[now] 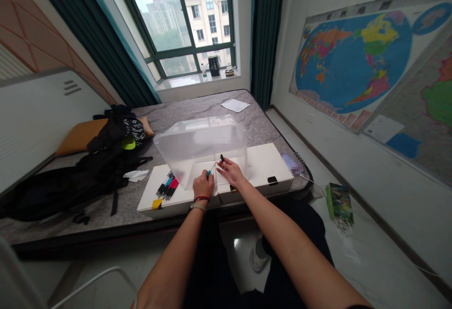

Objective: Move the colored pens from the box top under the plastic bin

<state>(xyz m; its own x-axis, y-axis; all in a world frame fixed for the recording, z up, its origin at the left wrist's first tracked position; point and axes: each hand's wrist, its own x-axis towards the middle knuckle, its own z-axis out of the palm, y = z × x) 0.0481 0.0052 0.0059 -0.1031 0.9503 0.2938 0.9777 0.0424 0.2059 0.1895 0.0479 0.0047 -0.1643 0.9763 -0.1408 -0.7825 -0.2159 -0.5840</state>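
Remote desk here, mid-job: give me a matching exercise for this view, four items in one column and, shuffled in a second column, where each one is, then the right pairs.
Items:
1. Slim teal-handled screwdriver
2. Bundle of black, blue and red pens
3. Sheet of white paper
4. Black kettle

Places:
A. On the windowsill
B. In the left hand
C. On the grey quilted mattress, beyond the clear plastic box
D. On the white board, left of that box

Pairs: 1-B, 2-D, 3-C, 4-A
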